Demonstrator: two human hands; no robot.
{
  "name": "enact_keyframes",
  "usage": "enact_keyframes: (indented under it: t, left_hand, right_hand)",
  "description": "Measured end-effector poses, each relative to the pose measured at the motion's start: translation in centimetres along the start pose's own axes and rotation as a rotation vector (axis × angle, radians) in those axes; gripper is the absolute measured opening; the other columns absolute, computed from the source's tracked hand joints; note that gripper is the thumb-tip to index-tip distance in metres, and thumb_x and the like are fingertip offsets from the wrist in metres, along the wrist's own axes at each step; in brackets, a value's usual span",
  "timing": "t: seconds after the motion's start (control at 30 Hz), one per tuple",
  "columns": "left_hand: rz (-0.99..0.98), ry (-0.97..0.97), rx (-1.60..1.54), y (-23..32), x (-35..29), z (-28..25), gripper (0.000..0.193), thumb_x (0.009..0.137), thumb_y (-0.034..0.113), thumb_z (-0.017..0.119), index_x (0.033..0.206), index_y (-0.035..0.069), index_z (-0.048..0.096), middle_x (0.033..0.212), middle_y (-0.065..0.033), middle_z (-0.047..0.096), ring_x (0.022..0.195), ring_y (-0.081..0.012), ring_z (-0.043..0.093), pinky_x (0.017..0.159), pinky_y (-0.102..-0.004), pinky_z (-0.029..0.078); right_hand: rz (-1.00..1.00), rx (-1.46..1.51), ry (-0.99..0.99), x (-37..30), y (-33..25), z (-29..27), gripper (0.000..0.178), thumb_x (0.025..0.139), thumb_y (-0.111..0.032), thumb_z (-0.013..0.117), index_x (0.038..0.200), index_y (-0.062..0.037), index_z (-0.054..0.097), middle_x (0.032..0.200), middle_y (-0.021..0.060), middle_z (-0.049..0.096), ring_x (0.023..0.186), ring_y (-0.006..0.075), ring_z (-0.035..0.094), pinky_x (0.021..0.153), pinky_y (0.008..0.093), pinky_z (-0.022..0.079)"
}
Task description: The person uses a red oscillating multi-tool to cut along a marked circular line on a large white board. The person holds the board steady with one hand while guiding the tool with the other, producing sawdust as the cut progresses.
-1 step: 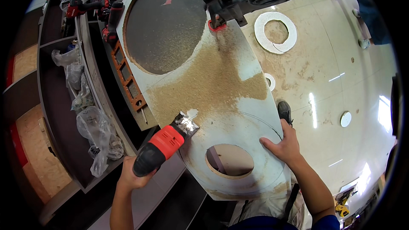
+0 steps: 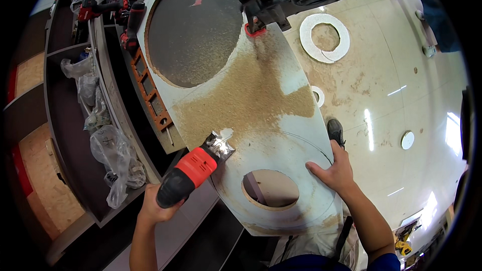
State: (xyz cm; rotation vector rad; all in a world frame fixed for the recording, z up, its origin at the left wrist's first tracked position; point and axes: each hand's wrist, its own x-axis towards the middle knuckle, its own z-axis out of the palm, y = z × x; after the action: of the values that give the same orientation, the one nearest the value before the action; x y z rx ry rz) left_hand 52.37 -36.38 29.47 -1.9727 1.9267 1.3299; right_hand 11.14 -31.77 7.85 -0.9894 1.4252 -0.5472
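Note:
My left hand (image 2: 159,206) is closed round the rear of a red and black jigsaw (image 2: 193,166). The jigsaw's metal shoe sits on a white board (image 2: 251,153) near its left edge, by a drawn curve; its blade is hidden. With the thumb lying on top, my right hand (image 2: 335,170) grips the board's right edge, its fingers mostly hidden. Between my hands is a small round hole (image 2: 271,189) in the board. A large round hole lies at the far end, showing a dark surface (image 2: 196,30) beneath. Sawdust (image 2: 241,95) is spread thickly across the middle of the board.
A black clamp (image 2: 281,5) is on the board's far right edge. Red and black power tools (image 2: 131,25) and an orange slotted template (image 2: 150,90) lie along the left. Plastic bags (image 2: 113,155) fill a dark compartment. White rings (image 2: 325,38) lie on the tiled floor; a person's legs (image 2: 439,25) stand beyond.

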Motion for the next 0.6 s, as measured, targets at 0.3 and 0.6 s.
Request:
enact_keyframes:
  t: [0.3,0.6]
  left_hand:
    - [0.041,-0.022,0.006,-0.16,0.34,-0.16,0.018,0.074,0.008,0.081,0.089,0.004,0.073,0.073,-0.0106,0.071,0.063,-0.0242,0.072,0.064,-0.0319,0.055]
    - [0.064,-0.03,0.028,0.68,0.82,-0.27,0.018,0.075,0.007,0.08,0.09,0.004,0.072,0.073,-0.0106,0.07,0.064,-0.0249,0.072,0.065,-0.0313,0.055]
  right_hand:
    - [0.141,-0.093,-0.045,-0.25,-0.88,-0.4,0.061,0.074,-0.041,0.087,0.123,-0.0122,0.062,0.113,0.0118,0.07,0.107,0.0352,0.062,0.094,0.0449,0.05]
    - [0.122,-0.064,-0.036,-0.35,-0.88,-0.48,0.065,0.073,-0.043,0.087,0.126,-0.0135,0.063,0.113,0.01,0.072,0.104,0.0344,0.064,0.092,0.0438,0.052]
